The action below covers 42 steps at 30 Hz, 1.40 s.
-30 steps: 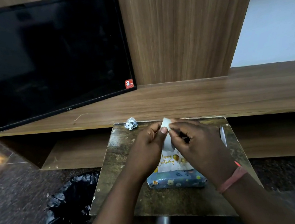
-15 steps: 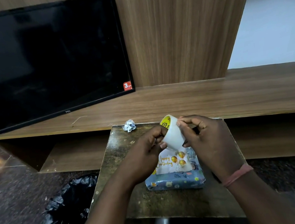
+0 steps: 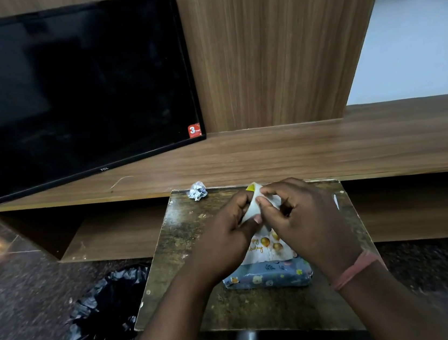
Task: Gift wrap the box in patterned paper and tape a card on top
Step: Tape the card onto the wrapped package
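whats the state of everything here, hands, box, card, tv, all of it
left hand: pinching the white strip
right hand: pinching the white strip
white strip: held up between both hands
gift box: wrapped, lying flat on the small table
birthday card: lying on top of the box
paper ball: crumpled
tv: screen dark
black bin bag: open

Item count, head view:
2 hands (left hand (image 3: 226,240), right hand (image 3: 305,224)), 1 white strip (image 3: 253,208) between them, 1 wrapped box (image 3: 270,277), 1 birthday card (image 3: 264,246), 1 crumpled paper ball (image 3: 197,191), 1 table (image 3: 187,247), 1 TV (image 3: 66,90) upper left, 1 black bin bag (image 3: 105,320) lower left.
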Tool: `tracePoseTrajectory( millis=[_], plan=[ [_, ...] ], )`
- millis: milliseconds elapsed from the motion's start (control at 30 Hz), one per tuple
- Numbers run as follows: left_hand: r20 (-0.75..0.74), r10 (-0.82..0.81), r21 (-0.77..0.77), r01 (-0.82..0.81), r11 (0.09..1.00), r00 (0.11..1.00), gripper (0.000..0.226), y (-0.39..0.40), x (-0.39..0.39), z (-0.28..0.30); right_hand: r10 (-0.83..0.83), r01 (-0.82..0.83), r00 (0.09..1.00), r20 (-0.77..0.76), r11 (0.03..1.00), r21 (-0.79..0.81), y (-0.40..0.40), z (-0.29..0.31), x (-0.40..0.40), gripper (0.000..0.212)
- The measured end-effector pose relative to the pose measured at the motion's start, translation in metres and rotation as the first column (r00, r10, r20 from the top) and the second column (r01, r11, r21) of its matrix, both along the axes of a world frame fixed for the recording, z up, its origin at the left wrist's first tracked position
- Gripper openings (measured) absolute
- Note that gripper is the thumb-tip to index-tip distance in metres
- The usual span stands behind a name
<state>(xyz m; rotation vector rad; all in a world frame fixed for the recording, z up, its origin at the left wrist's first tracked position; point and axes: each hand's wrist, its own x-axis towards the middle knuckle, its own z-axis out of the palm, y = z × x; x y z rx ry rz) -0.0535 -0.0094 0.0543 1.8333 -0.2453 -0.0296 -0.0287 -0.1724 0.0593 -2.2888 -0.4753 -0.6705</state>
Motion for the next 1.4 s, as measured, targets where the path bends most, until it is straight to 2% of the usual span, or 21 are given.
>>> tracePoseTrajectory(
  millis=[300,533,700,967,1200,1400],
  plan=[
    [0.013,-0.004,0.001,0.004,1.0,1.0,0.032,0.004,0.001,0.0,0.013,-0.017,0.999,0.037,0.994,0.108,-0.002,0.004,-0.001,0.004],
    [-0.004,-0.004,-0.023,0.004,1.0,1.0,0.031,0.004,0.001,0.0,0.051,-0.052,0.999,0.011,0.984,0.168,-0.004,0.005,0.002,0.007],
    [-0.002,0.022,-0.028,-0.023,0.999,1.0,0.027,0.003,0.002,0.0,0.108,-0.103,0.992,-0.056,0.991,0.086,-0.001,0.002,0.002,0.012],
    [0.028,0.031,0.011,-0.031,0.999,0.999,0.03,-0.005,-0.001,0.001,0.0,0.003,0.998,-0.068,0.999,0.049,0.011,-0.003,0.001,0.003],
    [0.036,0.085,0.06,-0.087,0.994,0.996,0.018,-0.005,0.0,-0.001,-0.006,0.006,0.999,-0.051,1.0,-0.009,0.016,-0.003,-0.004,0.008],
    [0.07,0.098,0.103,-0.105,0.989,0.993,0.014,-0.006,0.001,-0.001,-0.01,0.011,0.998,-0.068,1.0,0.009,0.019,-0.007,-0.004,0.008]
  ],
)
